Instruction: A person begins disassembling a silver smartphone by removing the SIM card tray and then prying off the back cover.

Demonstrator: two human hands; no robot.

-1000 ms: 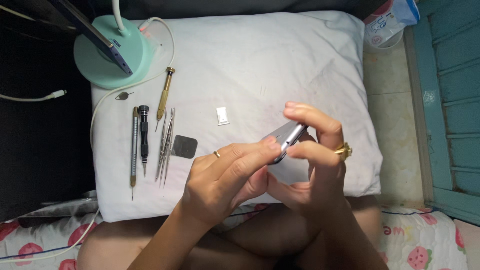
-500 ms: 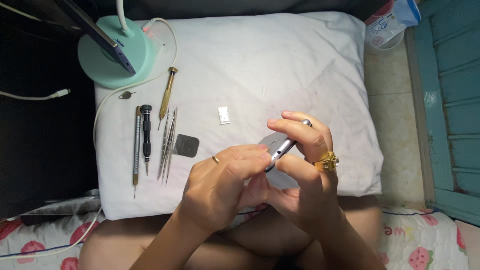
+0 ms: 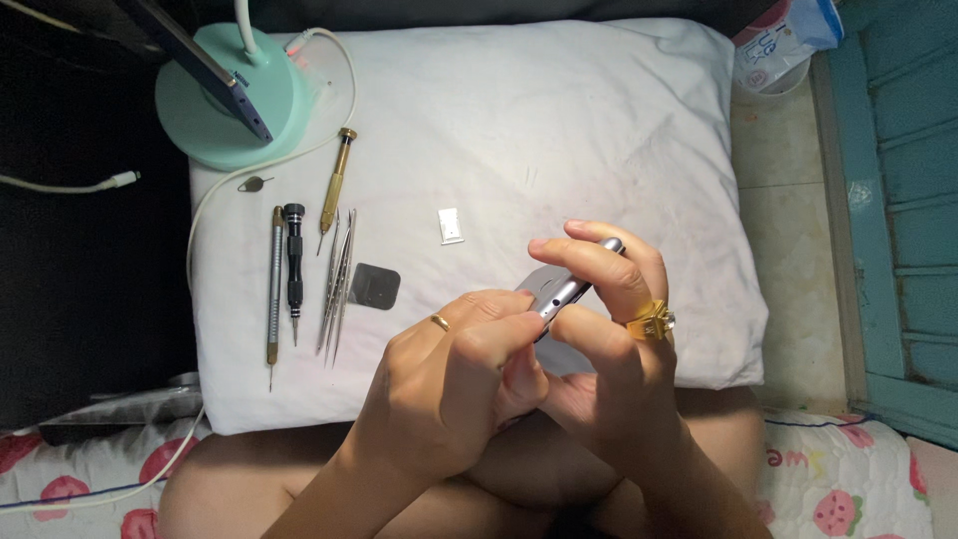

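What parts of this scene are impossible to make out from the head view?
- Grey phone: mostly covered by the left hand and right hand; only one edge shows.
- Whatever the left fingertips press there: too small to tell.
- Green lamp base: its stem is cut off by the top edge.
- Packet at top right: partly cut off.
- Dark area at the left: too dim.

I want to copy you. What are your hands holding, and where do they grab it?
Both hold a grey phone by its edges: right hand fingers wrap its upper end, left hand fingertips pinch the lower edge.
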